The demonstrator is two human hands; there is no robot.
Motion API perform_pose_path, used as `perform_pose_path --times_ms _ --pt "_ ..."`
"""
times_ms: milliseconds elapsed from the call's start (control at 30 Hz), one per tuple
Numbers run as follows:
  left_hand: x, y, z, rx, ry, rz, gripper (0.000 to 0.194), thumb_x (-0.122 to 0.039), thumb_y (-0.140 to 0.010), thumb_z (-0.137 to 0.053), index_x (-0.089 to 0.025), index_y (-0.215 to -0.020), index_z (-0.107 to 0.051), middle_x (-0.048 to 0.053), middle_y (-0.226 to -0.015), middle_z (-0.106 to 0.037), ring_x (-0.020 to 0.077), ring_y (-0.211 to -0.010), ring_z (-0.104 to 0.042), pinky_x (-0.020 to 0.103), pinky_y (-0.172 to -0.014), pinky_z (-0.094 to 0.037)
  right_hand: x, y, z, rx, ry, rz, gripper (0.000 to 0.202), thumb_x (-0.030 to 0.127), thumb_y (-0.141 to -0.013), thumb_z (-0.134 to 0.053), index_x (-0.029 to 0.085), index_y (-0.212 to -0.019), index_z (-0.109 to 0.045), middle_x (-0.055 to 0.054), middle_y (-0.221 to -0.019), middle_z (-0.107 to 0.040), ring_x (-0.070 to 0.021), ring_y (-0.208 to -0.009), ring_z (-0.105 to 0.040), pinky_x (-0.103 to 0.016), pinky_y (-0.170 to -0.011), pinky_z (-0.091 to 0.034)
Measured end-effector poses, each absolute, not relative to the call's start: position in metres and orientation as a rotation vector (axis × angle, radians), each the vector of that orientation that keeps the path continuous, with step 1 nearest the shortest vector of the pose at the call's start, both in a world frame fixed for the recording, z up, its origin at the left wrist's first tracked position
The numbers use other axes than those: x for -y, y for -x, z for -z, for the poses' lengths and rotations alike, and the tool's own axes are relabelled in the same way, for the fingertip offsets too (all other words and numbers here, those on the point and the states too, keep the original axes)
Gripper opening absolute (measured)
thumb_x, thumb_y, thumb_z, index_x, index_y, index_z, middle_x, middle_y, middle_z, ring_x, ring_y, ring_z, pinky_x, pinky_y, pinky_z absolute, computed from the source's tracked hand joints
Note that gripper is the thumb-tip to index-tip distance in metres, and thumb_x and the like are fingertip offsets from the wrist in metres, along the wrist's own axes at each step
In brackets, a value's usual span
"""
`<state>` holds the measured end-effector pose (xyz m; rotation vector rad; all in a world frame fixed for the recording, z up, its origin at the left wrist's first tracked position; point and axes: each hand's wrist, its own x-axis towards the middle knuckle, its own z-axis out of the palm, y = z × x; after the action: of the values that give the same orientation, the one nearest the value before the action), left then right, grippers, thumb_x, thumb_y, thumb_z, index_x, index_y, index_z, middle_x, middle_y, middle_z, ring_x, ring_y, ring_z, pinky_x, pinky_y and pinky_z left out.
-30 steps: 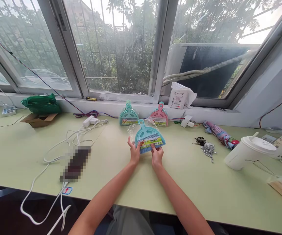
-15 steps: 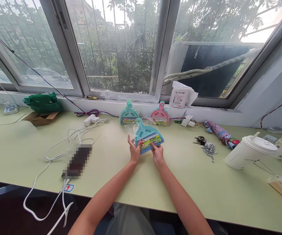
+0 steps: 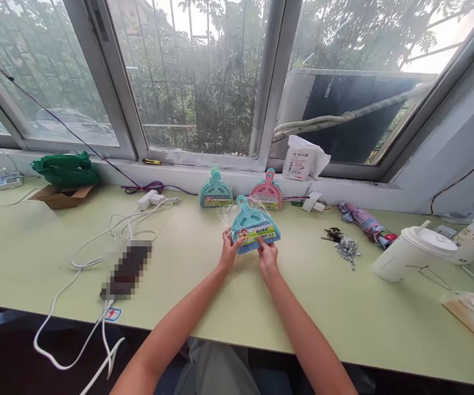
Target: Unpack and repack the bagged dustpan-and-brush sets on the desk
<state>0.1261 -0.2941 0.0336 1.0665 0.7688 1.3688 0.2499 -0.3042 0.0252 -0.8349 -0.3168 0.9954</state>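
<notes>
A teal dustpan and brush set (image 3: 253,221) in clear plastic wrap is held up above the table, its handle pointing away from me. My left hand (image 3: 229,253) grips its lower left corner, thumb on the front. My right hand (image 3: 268,257) pinches the lower edge right of the middle, with the thumb on the printed label. Behind it, against the wall, stand a stack of teal sets (image 3: 215,192) and a stack of pink sets (image 3: 268,191). The held set partly overlaps the pink stack in view.
On the left of the green table (image 3: 196,307) are a phone (image 3: 128,270), white cables (image 3: 62,296) and a cardboard box (image 3: 62,198) under a green bag (image 3: 66,170). To the right are keys (image 3: 344,247), a folded umbrella (image 3: 366,224) and a white cup (image 3: 412,253).
The held set has turned slightly and sits a little further right, more level than before. My left fingers have closed in nearer its corner. The whole view has shifted slightly.
</notes>
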Motion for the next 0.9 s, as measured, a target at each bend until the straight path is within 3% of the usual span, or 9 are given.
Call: perform_pose_path --times_ms 67,300,500,733,900 --pt "0.291 -0.125 -0.034 -0.759 -0.945 -1.318 0.068 -0.050 -0.075 -0.066 -0.022 -0.128 -0.034 0.011 -0.121 -0.061 0.0248 -0.107 -0.061 0.043 -0.091 -0.049 0.306 -0.245 -0.026 0.334 0.823 -0.993 0.050 0.028 -0.050 -0.085 0.016 -0.093 -0.063 -0.007 -0.100 -0.071 -0.0230 -0.099 -0.066 -0.034 -0.087 -0.057" --pt "0.282 -0.124 -0.029 -0.746 -1.007 -1.275 0.056 -0.046 -0.062 -0.078 -0.015 -0.104 -0.059 0.014 -0.112 -0.066 0.0315 -0.110 -0.059 0.047 -0.096 -0.044 0.302 -0.244 -0.024 0.352 0.840 -1.051 0.046 0.025 -0.052 -0.084 0.015 -0.092 -0.065 -0.006 -0.096 -0.072 -0.0212 -0.091 -0.068 -0.032 -0.080 -0.058" --pt "0.288 -0.123 -0.033 -0.671 -1.104 -1.229 0.051 -0.044 -0.067 -0.075 -0.018 -0.108 -0.059 0.011 -0.112 -0.066 0.0304 -0.113 -0.057 0.049 -0.098 -0.042 0.294 -0.270 -0.027 0.220 0.933 -1.051 0.027 0.026 -0.063 -0.075 0.016 -0.085 -0.063 -0.003 -0.080 -0.072 -0.0171 -0.077 -0.069 -0.028 -0.068 -0.059" --pt "0.290 -0.121 -0.035 -0.618 -1.204 -1.151 0.058 -0.046 -0.068 -0.074 -0.018 -0.116 -0.057 0.011 -0.117 -0.065 0.0312 -0.117 -0.054 0.049 -0.100 -0.041 0.296 -0.278 -0.025 0.137 0.997 -1.026 0.032 0.029 -0.061 -0.078 0.016 -0.084 -0.061 -0.003 -0.077 -0.071 -0.0176 -0.074 -0.068 -0.028 -0.063 -0.059" --pt "0.290 -0.120 -0.037 -0.596 -1.215 -1.126 0.055 -0.044 -0.069 -0.073 -0.018 -0.115 -0.058 0.011 -0.119 -0.063 0.0320 -0.117 -0.054 0.050 -0.100 -0.041 0.299 -0.284 -0.028 0.186 1.029 -1.061 0.036 0.039 -0.065 -0.076 0.016 -0.089 -0.063 -0.006 -0.083 -0.072 -0.0203 -0.082 -0.069 -0.032 -0.068 -0.060"
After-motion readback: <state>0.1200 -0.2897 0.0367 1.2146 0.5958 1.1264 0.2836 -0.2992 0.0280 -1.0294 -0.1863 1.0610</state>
